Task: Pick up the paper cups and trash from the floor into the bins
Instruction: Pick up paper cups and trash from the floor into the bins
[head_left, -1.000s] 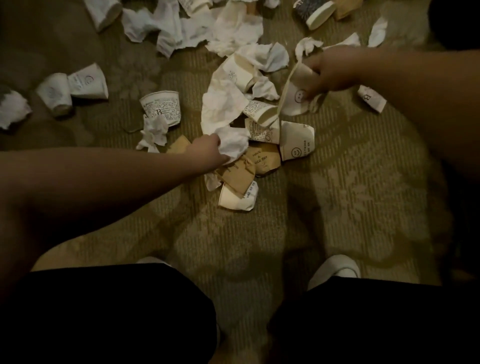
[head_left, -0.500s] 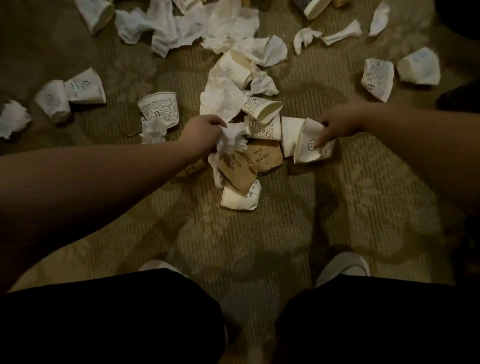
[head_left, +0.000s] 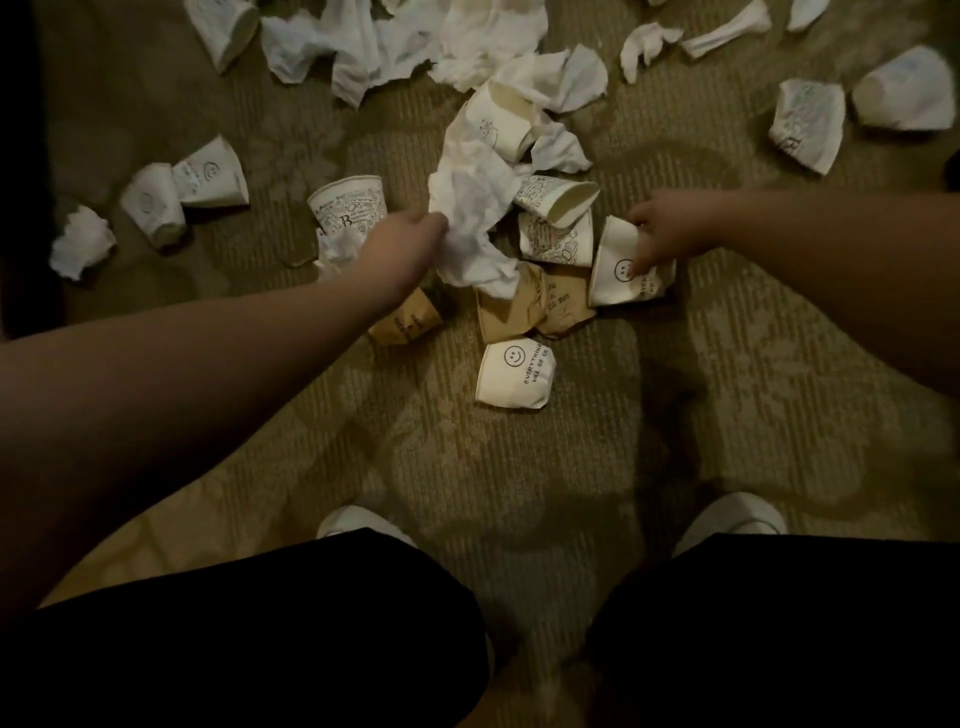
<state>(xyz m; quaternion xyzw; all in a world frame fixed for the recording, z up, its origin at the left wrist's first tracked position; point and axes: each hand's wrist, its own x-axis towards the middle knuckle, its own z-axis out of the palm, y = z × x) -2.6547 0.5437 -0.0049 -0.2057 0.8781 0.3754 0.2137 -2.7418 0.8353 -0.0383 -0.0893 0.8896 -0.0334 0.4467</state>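
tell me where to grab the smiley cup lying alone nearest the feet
Pinch the smiley cup across its crushed side walls, coming straight down from above. It lies flattened on the carpet, apart from the pile, so the mouth offers little rim to hook.

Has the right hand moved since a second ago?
Yes. The right hand, gripping a smiley cup, came down from beyond the doodle-printed cup to beside it, toward the person.

Matt, crumpled tissue paper (head_left: 470, 223) by the left hand; creased matt paper cup (head_left: 621, 270) by the right; ribbed woven carpet (head_left: 519, 467) under both.
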